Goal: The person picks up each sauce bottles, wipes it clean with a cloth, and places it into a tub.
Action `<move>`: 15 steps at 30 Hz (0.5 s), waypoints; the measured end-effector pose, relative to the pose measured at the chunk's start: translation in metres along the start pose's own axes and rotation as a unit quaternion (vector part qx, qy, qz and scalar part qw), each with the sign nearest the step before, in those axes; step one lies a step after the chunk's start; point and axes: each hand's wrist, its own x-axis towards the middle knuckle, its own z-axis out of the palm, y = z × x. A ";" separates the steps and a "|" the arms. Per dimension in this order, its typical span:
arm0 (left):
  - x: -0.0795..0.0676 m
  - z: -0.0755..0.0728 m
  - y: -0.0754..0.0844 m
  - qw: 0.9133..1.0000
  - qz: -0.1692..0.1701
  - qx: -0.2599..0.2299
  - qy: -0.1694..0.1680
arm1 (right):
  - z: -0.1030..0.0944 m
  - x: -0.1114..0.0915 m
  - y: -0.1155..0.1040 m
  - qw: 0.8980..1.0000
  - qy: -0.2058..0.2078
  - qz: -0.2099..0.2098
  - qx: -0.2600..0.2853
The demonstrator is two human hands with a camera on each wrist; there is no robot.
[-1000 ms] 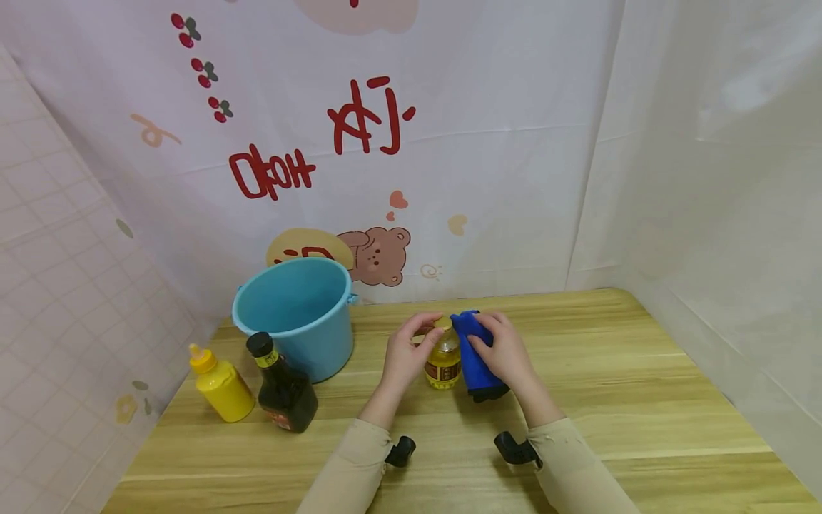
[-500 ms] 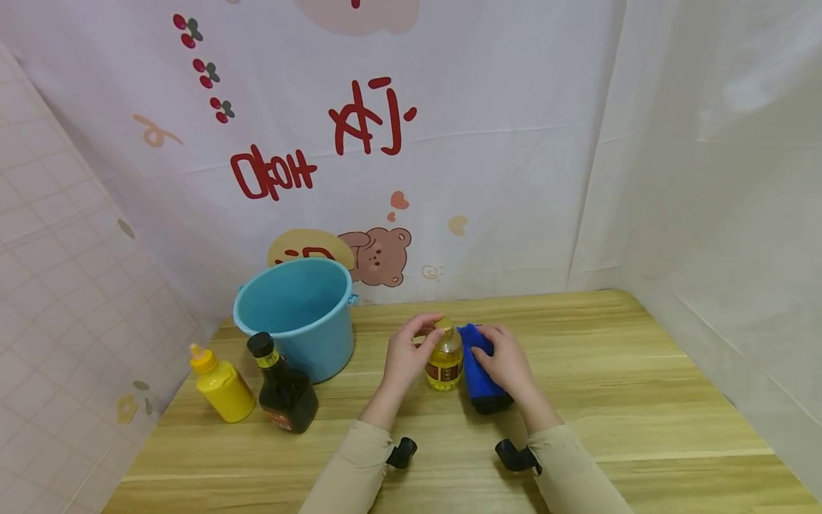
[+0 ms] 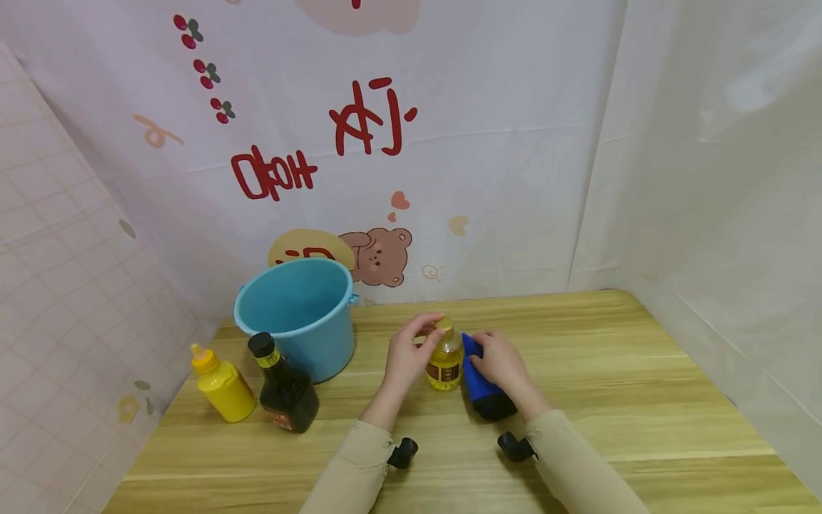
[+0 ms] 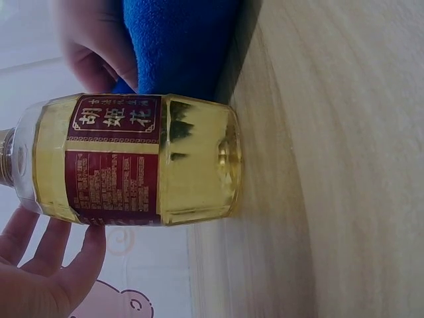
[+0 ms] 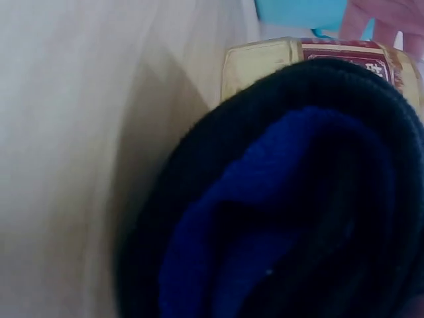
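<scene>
A small bottle of yellow cooking oil with a dark red label stands upright on the table. My left hand holds it at the gold cap, its fingers also showing by the neck in the left wrist view. To the right of the bottle, my right hand grips a folded blue towel with a black edge. The towel lies close against the bottle's side in the left wrist view. Its rolled black end fills much of the right wrist view and hides part of the bottle.
A light blue bucket stands at the back left. Before it are a dark sauce bottle with a black cap and a yellow squeeze bottle. Printed cloth walls rise behind the wooden table and at both sides.
My right hand has moved the towel down the bottle's right side, from near the cap towards me. The left hand and the oil bottle have hardly moved.
</scene>
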 end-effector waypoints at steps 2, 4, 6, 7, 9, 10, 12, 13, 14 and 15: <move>0.000 0.000 0.000 1.000 0.002 -0.001 0.001 | -0.001 0.002 -0.002 1.000 -0.005 -0.002 -0.012; 0.000 0.000 0.000 1.000 0.004 -0.001 0.003 | -0.001 0.002 -0.004 1.000 -0.007 -0.002 -0.018; -0.001 0.000 0.000 1.000 0.007 0.000 0.004 | -0.001 0.002 -0.004 1.000 -0.006 -0.003 -0.018; -0.001 0.000 -0.001 1.000 0.008 -0.001 0.004 | -0.001 0.002 -0.003 1.000 -0.006 -0.002 -0.016; -0.001 0.000 -0.001 1.000 0.009 0.000 0.002 | -0.002 0.001 -0.001 1.000 0.001 -0.003 -0.011; -0.001 0.000 -0.001 1.000 0.009 0.003 0.001 | -0.004 0.001 0.000 1.000 0.008 -0.002 -0.006; -0.001 0.000 -0.001 1.000 0.011 0.005 -0.002 | -0.007 0.001 0.004 1.000 0.021 0.003 0.008; -0.001 0.000 -0.001 1.000 0.012 0.007 -0.002 | -0.009 0.001 0.006 0.999 0.029 0.006 0.017; -0.001 0.000 0.000 1.000 0.013 0.009 -0.002 | -0.012 0.001 0.008 0.999 0.037 0.008 0.027; -0.001 0.000 0.000 1.000 0.014 0.012 0.000 | -0.014 0.001 0.010 0.998 0.043 0.011 0.039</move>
